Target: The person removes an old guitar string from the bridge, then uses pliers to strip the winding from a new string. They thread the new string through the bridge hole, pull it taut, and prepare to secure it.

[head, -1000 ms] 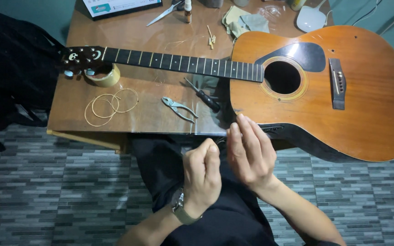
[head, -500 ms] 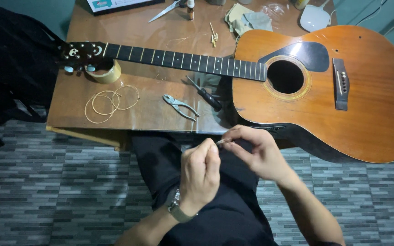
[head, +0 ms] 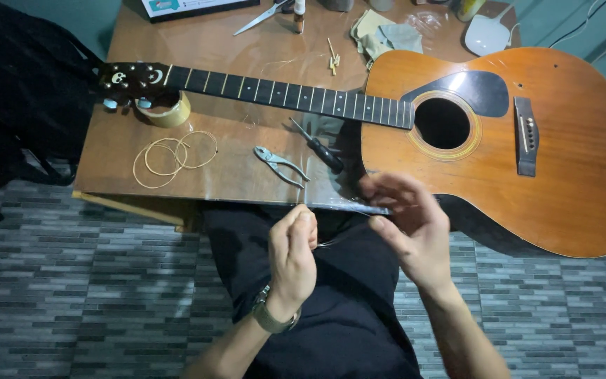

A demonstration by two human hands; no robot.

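While both hands work above the lap at the near edge of the table [head: 120, 168], a thin wire [head: 327, 243] runs between them. Left hand [head: 292, 256]: curled shut, fingertips pinching the wire. Right hand [head: 408, 228]: half open, fingers spread and blurred; whether it grips the wire cannot be determined.

Items on the table, left to right:
- One tape roll [head: 170, 112], under the guitar headstock.
- One bundle of coiled strings [head: 170, 156], loops overlapping; loop count not readable.
- One pair of pliers [head: 278, 163], just beside one screwdriver [head: 320, 149].
- One guitar [head: 527, 147], lying flat, neck to the left, body overhanging the table's right end.

At the far edge: one pair of scissors [head: 261, 17], one small bottle [head: 299, 8], one cloth [head: 380, 36].

Nothing lies between the hands and the table edge.
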